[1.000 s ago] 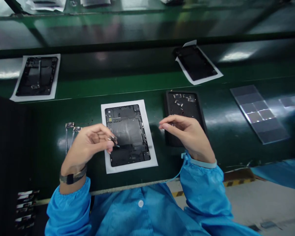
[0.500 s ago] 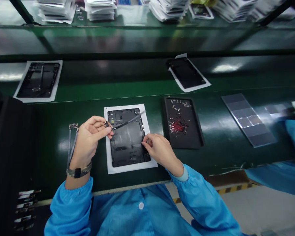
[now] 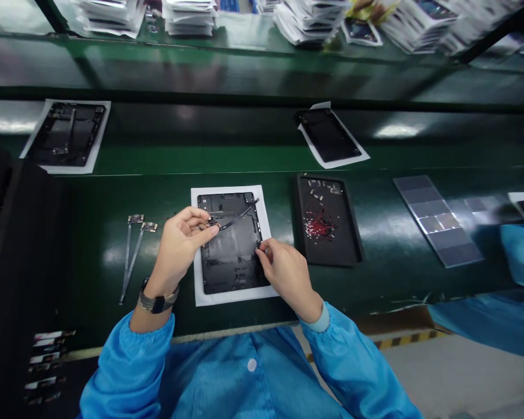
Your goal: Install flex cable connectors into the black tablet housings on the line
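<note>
My left hand (image 3: 181,247) pinches a small circuit board (image 3: 212,222) between thumb and fingers, above the upper left of a black tablet housing (image 3: 231,256). From the board a dark flat ribbon cable (image 3: 240,216) runs up to the right across the housing. The housing lies on a white sheet (image 3: 199,285) on the green bench. My right hand (image 3: 286,273) is closed at the housing's right edge, thumb and fingertips together; what they grip, if anything, is hidden. To the left, two similar boards with ribbon cables (image 3: 135,256) rest on the bench.
Right of the housing is a black tray (image 3: 332,253) with red-and-black wired parts (image 3: 319,226) and small metal pieces. Farther right lies a clear plastic strip (image 3: 439,221), near another person's blue sleeve (image 3: 521,250). More housings (image 3: 67,134) (image 3: 332,135) sit behind. A dark block (image 3: 17,250) stands left.
My left hand has moved to the right with the board, farther over the housing. Both boards lying at the left now show fully. My right hand stays near the housing's right edge.
</note>
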Action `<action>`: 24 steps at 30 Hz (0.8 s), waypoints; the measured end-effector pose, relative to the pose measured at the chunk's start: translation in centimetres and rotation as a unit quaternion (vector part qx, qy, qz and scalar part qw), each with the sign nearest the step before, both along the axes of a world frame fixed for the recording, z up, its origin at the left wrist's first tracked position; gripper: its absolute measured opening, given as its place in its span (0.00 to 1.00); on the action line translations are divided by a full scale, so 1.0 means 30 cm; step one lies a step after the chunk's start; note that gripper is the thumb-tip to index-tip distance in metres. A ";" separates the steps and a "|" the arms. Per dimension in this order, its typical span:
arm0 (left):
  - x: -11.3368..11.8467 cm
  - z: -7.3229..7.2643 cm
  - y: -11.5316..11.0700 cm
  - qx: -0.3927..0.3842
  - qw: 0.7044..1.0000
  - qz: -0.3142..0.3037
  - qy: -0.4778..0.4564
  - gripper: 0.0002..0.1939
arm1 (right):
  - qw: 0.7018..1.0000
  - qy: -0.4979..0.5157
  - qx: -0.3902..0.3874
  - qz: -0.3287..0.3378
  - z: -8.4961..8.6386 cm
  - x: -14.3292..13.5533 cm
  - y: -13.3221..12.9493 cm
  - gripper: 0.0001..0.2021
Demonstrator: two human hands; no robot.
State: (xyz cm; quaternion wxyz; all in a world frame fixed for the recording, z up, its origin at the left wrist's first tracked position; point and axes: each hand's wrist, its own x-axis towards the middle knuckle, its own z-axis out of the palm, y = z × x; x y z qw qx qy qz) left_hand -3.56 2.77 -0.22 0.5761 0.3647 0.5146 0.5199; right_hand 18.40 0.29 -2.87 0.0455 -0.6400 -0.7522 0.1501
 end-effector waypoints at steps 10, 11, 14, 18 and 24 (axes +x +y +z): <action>0.012 0.002 -0.003 -0.007 1.000 -0.005 0.018 0.15 | 0.999 -0.050 -0.017 0.014 0.010 -0.040 -0.016 0.06; 0.013 0.001 -0.003 -0.007 1.000 -0.005 0.019 0.15 | 0.999 -0.035 -0.007 0.019 0.005 -0.037 -0.022 0.07; 0.017 -0.007 -0.005 -0.005 1.000 -0.004 0.015 0.15 | 0.998 0.039 0.034 0.033 -0.008 -0.023 -0.047 0.09; 0.041 -0.022 -0.013 -0.011 0.999 -0.035 0.007 0.17 | 0.990 0.134 0.008 0.030 -0.014 0.010 -0.077 0.09; 0.091 -0.028 -0.025 -0.061 0.993 -0.098 0.028 0.13 | 0.992 0.112 -0.037 0.040 0.024 0.049 -0.078 0.10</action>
